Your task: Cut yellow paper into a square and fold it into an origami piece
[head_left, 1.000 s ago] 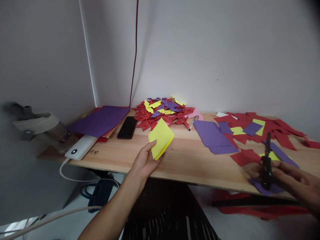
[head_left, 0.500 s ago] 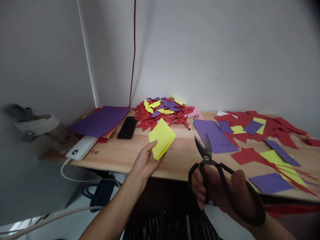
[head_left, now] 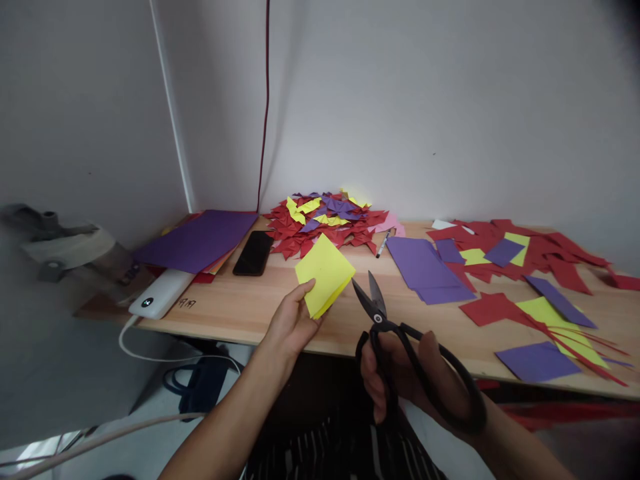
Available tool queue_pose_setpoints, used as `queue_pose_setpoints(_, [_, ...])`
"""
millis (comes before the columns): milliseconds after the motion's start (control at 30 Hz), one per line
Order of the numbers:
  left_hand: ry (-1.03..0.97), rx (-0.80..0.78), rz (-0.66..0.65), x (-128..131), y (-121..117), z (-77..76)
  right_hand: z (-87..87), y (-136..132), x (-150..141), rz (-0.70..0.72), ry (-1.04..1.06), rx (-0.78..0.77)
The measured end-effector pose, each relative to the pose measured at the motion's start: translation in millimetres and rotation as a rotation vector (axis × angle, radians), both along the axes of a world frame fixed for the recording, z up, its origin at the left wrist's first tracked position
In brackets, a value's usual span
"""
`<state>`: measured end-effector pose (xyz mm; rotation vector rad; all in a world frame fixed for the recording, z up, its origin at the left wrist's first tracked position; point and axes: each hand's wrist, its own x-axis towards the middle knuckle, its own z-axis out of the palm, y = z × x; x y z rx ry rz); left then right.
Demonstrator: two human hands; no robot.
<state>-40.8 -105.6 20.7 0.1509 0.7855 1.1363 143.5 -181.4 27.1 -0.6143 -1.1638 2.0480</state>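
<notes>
Two bare hands work over a wooden table (head_left: 225, 315). Near the centre of the frame, the left hand (head_left: 295, 323) pinches a folded yellow paper (head_left: 324, 268) between thumb and fingers. The paper is tilted like a diamond, one corner up, its layers showing along the lower right edge. Right of centre and lower, the right hand (head_left: 403, 370) is wrapped through the handles of black scissors (head_left: 379, 319). Their long axis slants from lower right to upper left, blades spread. The paper lies just up and left of the blades; the left blade's tip is close beside its right corner, whether touching I cannot tell. The left hand is the nearer to the paper. At the left edge stands a clear-sided bottle (head_left: 75, 247); lower left, a dark bag (head_left: 203, 383). The contents of both are indiscernible.
</notes>
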Motion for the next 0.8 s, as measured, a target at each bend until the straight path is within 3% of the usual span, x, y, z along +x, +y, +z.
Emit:
queue_pose_setpoints(533, [-0.009, 0.053, -0.004, 0, -1, 4.1, -3.8, 4, 2, -0.029, -0.012, -0.013])
queue_pose_setpoints(800, [0.082, 0.321, 0.078, 1, -5, -8.1, -10.9, 4, 4, -0.047, 0.015, -0.038])
